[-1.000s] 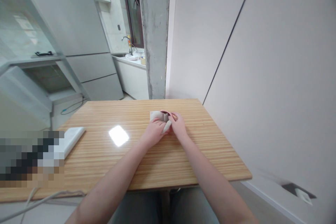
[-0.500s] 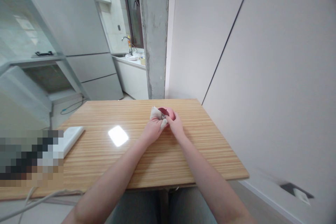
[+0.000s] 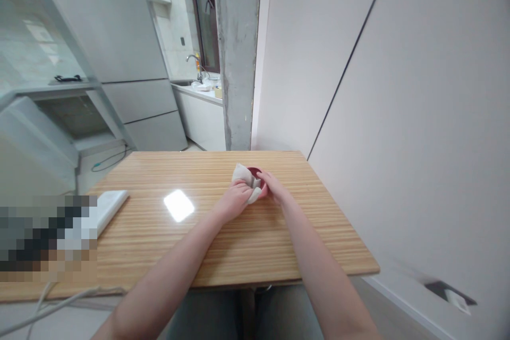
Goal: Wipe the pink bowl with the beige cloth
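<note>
Both my hands meet over the far middle of a wooden table (image 3: 223, 244). My left hand (image 3: 235, 201) grips a beige cloth (image 3: 240, 174), which is bunched against a small red round object (image 3: 254, 172). My right hand (image 3: 274, 187) holds that red object from the right side, fingers wrapped around it. Most of the red object is hidden by the cloth and my fingers, so I cannot tell exactly what it is.
A flat white item (image 3: 108, 207) lies near the table's left edge, with a white cable (image 3: 59, 305) hanging below the front. A wall runs along the right. Behind stand a concrete pillar (image 3: 237, 53), a fridge (image 3: 115, 42) and a sink counter (image 3: 199, 87).
The cloth has shifted over the red object and my right hand has turned around it; both hands stay at the same spot on the table.
</note>
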`<state>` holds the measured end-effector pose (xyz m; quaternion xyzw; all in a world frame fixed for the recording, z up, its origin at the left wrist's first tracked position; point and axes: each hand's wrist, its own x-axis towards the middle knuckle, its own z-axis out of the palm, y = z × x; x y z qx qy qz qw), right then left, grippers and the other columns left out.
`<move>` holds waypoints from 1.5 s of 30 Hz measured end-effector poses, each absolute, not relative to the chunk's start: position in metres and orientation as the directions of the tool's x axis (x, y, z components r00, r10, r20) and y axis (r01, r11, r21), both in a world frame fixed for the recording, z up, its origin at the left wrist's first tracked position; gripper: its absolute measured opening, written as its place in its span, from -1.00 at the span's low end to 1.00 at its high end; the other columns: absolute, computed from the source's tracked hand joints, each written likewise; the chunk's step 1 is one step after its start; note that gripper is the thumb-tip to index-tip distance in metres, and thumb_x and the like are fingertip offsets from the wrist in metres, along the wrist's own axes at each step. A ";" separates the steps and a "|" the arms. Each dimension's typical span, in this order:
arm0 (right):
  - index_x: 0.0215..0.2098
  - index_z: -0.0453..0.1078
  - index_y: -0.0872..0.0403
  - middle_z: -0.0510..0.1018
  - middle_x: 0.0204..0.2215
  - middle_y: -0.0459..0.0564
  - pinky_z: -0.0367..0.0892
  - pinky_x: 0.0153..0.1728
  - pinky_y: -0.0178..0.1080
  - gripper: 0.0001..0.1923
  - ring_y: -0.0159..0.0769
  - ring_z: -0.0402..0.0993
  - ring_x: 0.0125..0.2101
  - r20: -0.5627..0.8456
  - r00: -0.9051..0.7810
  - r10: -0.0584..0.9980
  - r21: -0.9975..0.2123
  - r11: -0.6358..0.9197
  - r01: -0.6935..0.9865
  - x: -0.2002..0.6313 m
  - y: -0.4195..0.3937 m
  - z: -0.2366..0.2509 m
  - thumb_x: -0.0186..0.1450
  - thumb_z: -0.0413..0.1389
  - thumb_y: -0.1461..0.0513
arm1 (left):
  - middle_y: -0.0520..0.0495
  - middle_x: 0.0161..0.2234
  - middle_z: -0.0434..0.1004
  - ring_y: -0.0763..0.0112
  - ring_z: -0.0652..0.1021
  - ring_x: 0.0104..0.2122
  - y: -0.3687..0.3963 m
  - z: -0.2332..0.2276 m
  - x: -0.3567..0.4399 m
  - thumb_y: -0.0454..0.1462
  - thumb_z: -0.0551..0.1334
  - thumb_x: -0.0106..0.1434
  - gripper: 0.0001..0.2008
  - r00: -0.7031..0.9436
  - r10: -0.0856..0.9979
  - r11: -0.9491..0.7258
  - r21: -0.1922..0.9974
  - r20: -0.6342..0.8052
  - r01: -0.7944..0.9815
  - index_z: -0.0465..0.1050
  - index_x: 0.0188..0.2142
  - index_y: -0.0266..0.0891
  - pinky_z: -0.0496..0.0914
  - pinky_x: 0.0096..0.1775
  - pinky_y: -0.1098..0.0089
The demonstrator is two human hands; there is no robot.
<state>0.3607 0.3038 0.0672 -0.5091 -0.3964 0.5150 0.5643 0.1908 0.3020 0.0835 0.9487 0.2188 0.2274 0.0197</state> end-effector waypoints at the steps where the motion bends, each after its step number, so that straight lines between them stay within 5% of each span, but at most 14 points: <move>1: -0.23 0.41 0.09 0.57 -0.30 -0.03 0.34 -0.18 -0.21 -0.61 -0.24 0.46 -0.23 -0.072 0.146 0.987 -0.984 -0.047 -0.172 0.363 0.304 0.067 0.02 0.17 0.05 | -0.09 -0.36 0.54 0.33 0.51 -0.30 0.302 0.084 0.192 -0.32 0.05 0.26 -0.80 0.801 0.430 -0.902 0.151 0.416 0.405 0.45 -0.32 -0.24 0.27 0.04 0.23; 7: -0.17 0.38 0.08 0.55 -0.20 0.00 0.33 -0.12 -0.24 -0.56 -0.27 0.45 -0.18 0.022 0.381 0.924 -0.988 0.078 -0.132 0.339 0.300 0.059 0.02 0.20 0.06 | -0.09 -0.36 0.56 0.26 0.53 -0.27 0.306 0.078 0.192 -0.09 0.15 0.24 -0.75 0.727 0.547 -0.833 0.187 0.414 0.520 0.45 -0.33 -0.22 0.25 0.07 0.17; 12: -0.01 0.26 0.05 0.50 -0.07 0.03 0.35 -0.09 -0.24 -0.43 -0.27 0.44 -0.09 0.059 0.389 0.919 -0.952 0.169 -0.255 0.316 0.299 0.052 0.06 0.19 0.01 | -0.13 -0.37 0.57 0.26 0.53 -0.31 0.302 0.080 0.196 -0.15 0.12 0.27 -0.77 0.631 0.608 -0.772 0.171 0.482 0.612 0.45 -0.36 -0.24 0.30 -0.01 0.15; 16: -0.07 0.29 0.03 0.55 -0.19 -0.03 0.40 -0.24 -0.27 -0.46 -0.28 0.48 -0.19 -0.051 0.280 0.958 -0.956 0.034 -0.292 0.331 0.300 0.063 0.04 0.20 0.00 | -0.12 -0.39 0.55 0.30 0.50 -0.32 0.301 0.090 0.189 -0.23 0.05 0.29 -0.76 0.702 0.525 -0.838 0.149 0.481 0.524 0.45 -0.38 -0.25 0.31 -0.03 0.18; 20: -0.22 0.39 0.07 0.58 -0.38 -0.03 0.40 -0.40 -0.24 -0.59 -0.27 0.50 -0.38 -0.258 -0.020 0.966 -0.918 -0.252 -0.305 0.354 0.297 0.073 0.05 0.18 0.00 | -0.02 -0.40 0.53 0.38 0.49 -0.33 0.304 0.092 0.181 -0.28 0.09 0.24 -0.82 0.797 0.438 -0.898 0.172 0.416 0.404 0.47 -0.37 -0.21 0.25 0.06 0.24; 22: -0.30 0.38 0.08 0.54 -0.49 -0.07 0.37 -0.47 -0.28 -0.66 -0.32 0.46 -0.48 -0.296 -0.008 0.955 -0.903 -0.283 -0.324 0.356 0.296 0.072 0.03 0.20 0.05 | -0.02 -0.37 0.53 0.38 0.50 -0.30 0.305 0.091 0.180 -0.28 0.10 0.23 -0.83 0.812 0.441 -0.898 0.184 0.382 0.401 0.47 -0.34 -0.20 0.22 0.09 0.24; 27: -0.26 0.30 0.05 0.42 -0.61 -0.22 0.32 -0.51 -0.33 -0.62 -0.40 0.37 -0.57 -0.149 0.377 0.914 -0.931 -0.001 -0.366 0.335 0.298 0.059 -0.02 0.22 0.10 | -0.06 -0.20 0.54 0.23 0.39 0.04 0.304 0.088 0.184 -0.25 0.07 0.29 -0.81 0.703 0.588 -0.807 0.233 0.400 0.543 0.45 -0.21 -0.17 -0.02 0.23 0.03; 33: -0.07 0.27 0.04 0.50 -0.10 0.00 0.38 -0.11 -0.21 -0.46 -0.25 0.43 -0.10 0.096 0.460 0.883 -0.941 0.231 -0.247 0.323 0.295 0.058 0.01 0.23 0.08 | -0.16 -0.08 0.47 0.23 0.30 0.11 0.296 0.085 0.196 -0.22 0.06 0.32 -0.75 0.634 0.600 -0.800 0.391 0.488 0.455 0.40 -0.10 -0.23 0.25 0.11 0.19; 39: 0.06 0.21 0.00 0.51 -0.07 0.00 0.41 -0.13 -0.20 -0.33 -0.24 0.47 -0.10 0.025 0.316 0.948 -0.923 0.143 -0.356 0.319 0.296 0.061 0.02 0.22 0.00 | -0.13 -0.28 0.47 0.24 0.44 -0.19 0.303 0.084 0.189 -0.27 0.14 0.24 -0.86 0.606 0.662 -0.747 0.322 0.442 0.581 0.44 -0.29 -0.26 0.35 -0.11 0.23; 45: -0.09 0.41 0.01 0.58 -0.13 -0.04 0.39 -0.11 -0.19 -0.53 -0.22 0.48 -0.11 -0.081 0.058 0.995 -0.925 -0.054 -0.376 0.350 0.304 0.068 0.06 0.17 0.02 | -0.07 -0.35 0.46 0.29 0.45 -0.24 0.303 0.096 0.178 -0.33 0.17 0.16 -0.89 0.789 0.484 -0.875 0.204 0.378 0.438 0.48 -0.35 -0.24 0.32 -0.10 0.25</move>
